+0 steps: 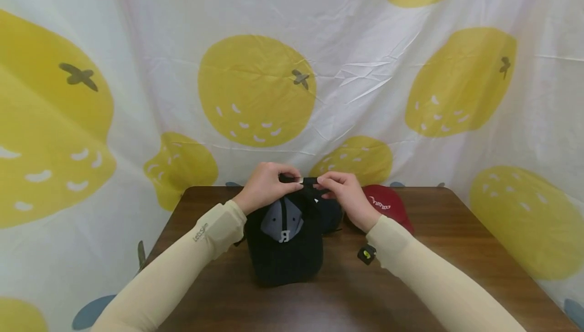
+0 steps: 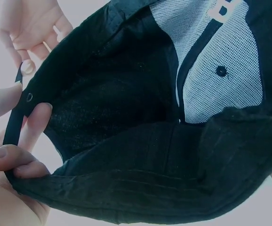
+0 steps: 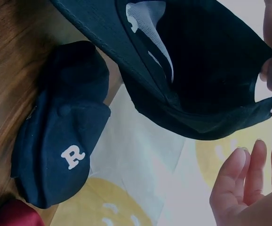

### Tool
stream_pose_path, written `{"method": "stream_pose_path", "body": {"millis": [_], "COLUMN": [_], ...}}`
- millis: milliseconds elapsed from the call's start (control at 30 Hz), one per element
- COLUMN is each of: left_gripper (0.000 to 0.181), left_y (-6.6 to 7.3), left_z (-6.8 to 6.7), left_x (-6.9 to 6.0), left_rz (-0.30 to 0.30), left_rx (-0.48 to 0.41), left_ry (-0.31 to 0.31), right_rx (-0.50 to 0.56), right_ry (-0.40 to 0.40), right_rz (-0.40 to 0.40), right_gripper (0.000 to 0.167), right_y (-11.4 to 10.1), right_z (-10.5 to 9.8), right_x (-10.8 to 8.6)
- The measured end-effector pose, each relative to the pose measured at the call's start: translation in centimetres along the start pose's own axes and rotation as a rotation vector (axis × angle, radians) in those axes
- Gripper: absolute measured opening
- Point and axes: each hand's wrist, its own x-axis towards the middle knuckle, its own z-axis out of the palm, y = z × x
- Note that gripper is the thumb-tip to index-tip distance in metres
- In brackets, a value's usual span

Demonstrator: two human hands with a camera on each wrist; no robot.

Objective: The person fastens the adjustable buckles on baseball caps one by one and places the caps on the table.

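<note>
A black baseball cap (image 1: 287, 263) hangs upside down above the table, its hollow inside towards me and its brim pointing down. Inside it, a pale mesh lining (image 2: 225, 80) backs the front panel. My left hand (image 1: 264, 185) pinches the cap's back strap (image 2: 13, 127) between thumb and fingers. At the strap's other end, my right hand (image 1: 347, 193) pinches it with thumb and index finger, the other fingers loosely spread. A small eyelet (image 2: 29, 97) shows on the cap's band beside the left fingers. The right fingertips' exact grip is cut off in the right wrist view.
Behind the held cap, a navy cap (image 3: 46, 141) with a white R lies on the wooden table (image 1: 438, 271). Right of it sits a red cap (image 1: 388, 205) with white lettering. A lemon-print cloth (image 1: 356, 28) hangs beyond the table's far edge and along its sides.
</note>
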Motion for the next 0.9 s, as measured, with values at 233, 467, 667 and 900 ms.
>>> {"method": "stream_pose_path", "body": {"millis": [233,467,667,900], "left_gripper": [0.008,0.01,0.011,0.01], "left_y": [0.4,0.8,1.2,1.5], "left_z": [0.2,0.6,1.0,1.2], "left_x": [0.1,0.1,0.0,0.0], "left_rz": [0.013,0.019,0.037,0.053], "left_rx": [0.021,0.08,0.08,0.081], "left_ry": [0.016,0.022,0.021,0.018], "right_rx": [-0.01,0.009,0.008,0.004], "right_ry": [0.02,0.027,0.024,0.019], "right_rz": [-0.037,-0.052,-0.065,-0.082], "right_gripper": [0.033,0.033,0.033,0.028], "right_y": [0.3,0.7,0.6,0.5], "right_z": [-0.1,0.2,0.8,1.0], "right_x": [-0.1,-0.1,-0.3,-0.5]}}
